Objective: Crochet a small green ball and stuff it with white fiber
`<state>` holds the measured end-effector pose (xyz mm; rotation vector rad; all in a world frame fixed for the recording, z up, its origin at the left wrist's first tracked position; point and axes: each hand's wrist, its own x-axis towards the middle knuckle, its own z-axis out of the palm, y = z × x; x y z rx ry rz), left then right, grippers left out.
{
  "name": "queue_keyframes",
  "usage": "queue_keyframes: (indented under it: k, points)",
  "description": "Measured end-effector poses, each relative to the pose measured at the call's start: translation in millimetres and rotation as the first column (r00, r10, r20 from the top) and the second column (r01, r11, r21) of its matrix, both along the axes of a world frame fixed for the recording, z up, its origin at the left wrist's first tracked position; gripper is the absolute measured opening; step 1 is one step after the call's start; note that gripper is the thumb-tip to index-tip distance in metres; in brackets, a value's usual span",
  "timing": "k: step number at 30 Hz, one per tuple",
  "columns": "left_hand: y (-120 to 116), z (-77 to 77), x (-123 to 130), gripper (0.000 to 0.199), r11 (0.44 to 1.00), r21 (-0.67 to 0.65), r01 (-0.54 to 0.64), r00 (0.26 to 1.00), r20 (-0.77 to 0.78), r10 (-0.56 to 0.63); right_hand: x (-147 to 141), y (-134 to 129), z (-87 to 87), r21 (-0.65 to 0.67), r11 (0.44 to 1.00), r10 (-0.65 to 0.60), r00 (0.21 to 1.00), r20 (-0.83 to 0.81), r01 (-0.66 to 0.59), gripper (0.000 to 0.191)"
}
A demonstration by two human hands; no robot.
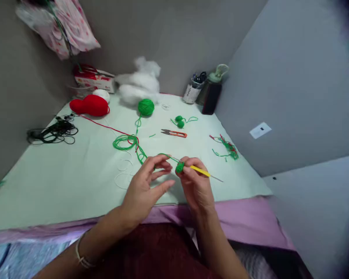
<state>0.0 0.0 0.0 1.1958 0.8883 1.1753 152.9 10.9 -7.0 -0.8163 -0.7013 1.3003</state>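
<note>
My right hand (pixel 196 184) pinches a yellow-handled crochet hook (pixel 200 170) together with a small green crocheted piece (pixel 179 167). The hook's thin metal front end points left, past the piece. My left hand (pixel 148 178) is just left of it, its thumb apart and fingers partly curled, with green yarn (pixel 163 154) held over the index finger and stretched toward the hook. Behind my left hand, that strand leads to a loose green coil (pixel 125 142) and a green yarn ball (pixel 146 107). Part of the strand is hidden by my fingers.
Orange thread snips (pixel 173 133) lie beyond my hands, near two small green pieces (pixel 179 121). Green and red yarn scraps (pixel 229 148) are at right. Red yarn (pixel 90 105), black cables (pixel 56 130) and white stuffing (pixel 139 83) lie farther off. A bottle (pixel 213 93) stands beside a pen cup (pixel 192 90).
</note>
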Motion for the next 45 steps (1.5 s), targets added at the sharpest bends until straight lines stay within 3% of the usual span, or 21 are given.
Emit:
queue_keyframes:
  k: [5, 10, 17, 26, 29, 32, 34, 36, 39, 41, 43, 45]
  points:
    - [13, 4.9, -21, 0.012, 0.998, 0.03, -0.052, 0.997, -0.049, 0.054, 13, 3, 1.0, -0.028, 0.996, -0.082, 0.997, -0.004, 0.082, 0.021]
    - [14, 5.1, -26, 0.019, 0.994, 0.015, -0.11, 0.994, -0.016, 0.11, 17, 3, 0.0, -0.021, 0.995, -0.097, 0.995, -0.004, 0.097, 0.02]
    - [13, 4.1, -25, 0.011, 0.99, 0.06, -0.129, 0.992, -0.002, 0.13, 14, 2, -0.1, -0.026, 0.997, -0.079, 0.997, -0.005, 0.079, 0.021]
    - [13, 2.9, -20, 0.025, 0.98, 0.105, -0.17, 0.985, 0.048, 0.166, 15, 3, -1.8, -0.035, 0.998, -0.06, 0.998, -0.002, 0.06, 0.021]
    - [12, -0.1, -20, 0.029, 0.956, 0.197, -0.219, 0.975, 0.001, 0.223, 14, 3, -2.0, -0.047, 0.997, -0.064, 0.998, -0.001, 0.064, 0.021]
    - [10, -2.3, -21, 0.03, 0.884, 0.392, -0.255, 0.949, -0.074, 0.307, 14, 3, -1.7, -0.061, 0.996, -0.071, 0.997, -0.006, 0.071, 0.022]
    - [8, -2.8, -21, 0.028, 0.828, 0.502, -0.249, 0.934, -0.103, 0.343, 14, 2, -1.6, -0.069, 0.995, -0.073, 0.997, -0.01, 0.072, 0.022]
    - [7, -2.5, -22, 0.024, 0.817, 0.536, -0.214, 0.933, -0.134, 0.333, 14, 2, -1.5, -0.074, 0.995, -0.071, 0.997, -0.013, 0.069, 0.022]
    - [8, -0.6, -24, 0.014, 0.914, 0.383, -0.133, 0.967, -0.152, 0.204, 14, 2, -1.8, -0.074, 0.995, -0.068, 0.998, -0.017, 0.066, 0.022]
    - [11, 2.1, -25, 0.024, 0.978, 0.183, -0.097, 0.995, -0.01, 0.101, 14, 2, -2.3, -0.07, 0.995, -0.066, 0.998, -0.018, 0.064, 0.021]
    - [14, 5.6, -26, 0.042, 0.998, 0.004, -0.061, 0.98, 0.19, 0.059, 14, 3, -2.9, -0.067, 0.996, -0.064, 0.998, -0.02, 0.062, 0.021]
    - [17, 9.4, -27, 0.047, 0.992, -0.122, -0.033, 0.952, 0.297, 0.068, 14, 3, -3.6, -0.065, 0.996, -0.062, 0.998, -0.024, 0.061, 0.021]
